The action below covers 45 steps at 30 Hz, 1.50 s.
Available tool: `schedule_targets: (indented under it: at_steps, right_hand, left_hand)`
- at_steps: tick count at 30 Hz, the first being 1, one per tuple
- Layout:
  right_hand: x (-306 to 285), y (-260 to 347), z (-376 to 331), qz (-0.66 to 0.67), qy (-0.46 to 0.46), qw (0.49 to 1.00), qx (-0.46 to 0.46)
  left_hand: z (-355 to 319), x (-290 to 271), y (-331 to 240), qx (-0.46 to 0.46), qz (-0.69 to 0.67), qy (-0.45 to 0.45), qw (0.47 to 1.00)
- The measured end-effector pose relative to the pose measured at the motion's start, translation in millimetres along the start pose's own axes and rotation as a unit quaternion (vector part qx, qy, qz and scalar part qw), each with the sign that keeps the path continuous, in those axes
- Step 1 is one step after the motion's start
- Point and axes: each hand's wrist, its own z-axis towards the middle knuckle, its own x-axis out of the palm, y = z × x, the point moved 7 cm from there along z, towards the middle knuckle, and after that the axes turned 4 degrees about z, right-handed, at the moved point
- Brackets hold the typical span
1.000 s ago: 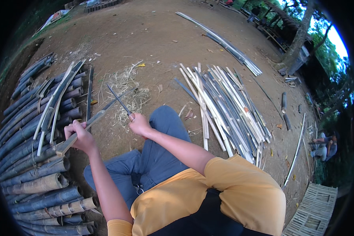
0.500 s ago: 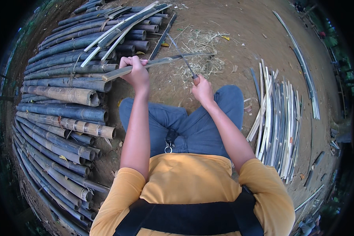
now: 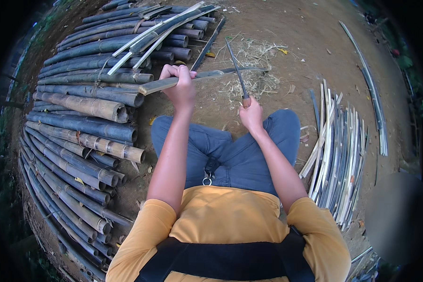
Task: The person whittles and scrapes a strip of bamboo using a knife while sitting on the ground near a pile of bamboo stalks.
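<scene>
My left hand (image 3: 179, 85) grips a long flat bamboo strip (image 3: 211, 74) that runs level in front of my knees, its cut end sticking out to the left. My right hand (image 3: 250, 112) holds a knife (image 3: 235, 66) by its wooden handle, the thin dark blade pointing away from me and crossing the strip near its far half. I sit on bare earth in blue jeans and a yellow shirt. A patch of pale bamboo shavings (image 3: 254, 54) lies on the ground just beyond both hands.
A big stack of whole bamboo poles (image 3: 80, 127) fills the left side, with a few split strips lying on top at the back. A pile of split bamboo slats (image 3: 338, 150) lies on my right. More long strips (image 3: 369, 80) rest further right on the dirt.
The view has settled lower over my lap. My left hand still holds the strip; my right hand has drawn the knife slightly nearer my knee, the blade still crossing the strip.
</scene>
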Motion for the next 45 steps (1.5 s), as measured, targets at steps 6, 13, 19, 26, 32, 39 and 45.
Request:
schedule_targets:
  at_steps: [6, 13, 19, 26, 32, 39, 45]
  right_hand:
    - [8, -38, 28, -0.029, -0.006, 0.998, 0.047]
    - [11, -20, 19, -0.088, 0.028, 0.995, 0.042]
    - [23, -42, 43, -0.074, 0.052, 0.996, 0.026]
    - [27, -90, 90, -0.072, 0.016, 0.995, 0.071]
    - [29, -58, 79, -0.093, 0.031, 0.995, 0.023]
    - [38, -116, 106, -0.029, -0.025, 0.992, 0.117]
    - [45, -76, 94, -0.035, 0.027, 0.998, 0.047]
  left_hand:
    - [8, -8, 8, -0.006, -0.005, -0.035, 0.999]
    - [16, -21, 13, -0.028, 0.009, -0.044, 0.999]
    - [20, -34, 21, -0.018, 0.025, -0.033, 0.999]
    - [25, -30, 25, -0.030, 0.026, -0.044, 0.998]
    - [30, -25, 18, -0.030, 0.028, -0.048, 0.998]
    - [31, -32, 24, -0.005, 0.021, -0.013, 1.000]
    - [35, -37, 29, -0.016, 0.018, -0.038, 0.999]
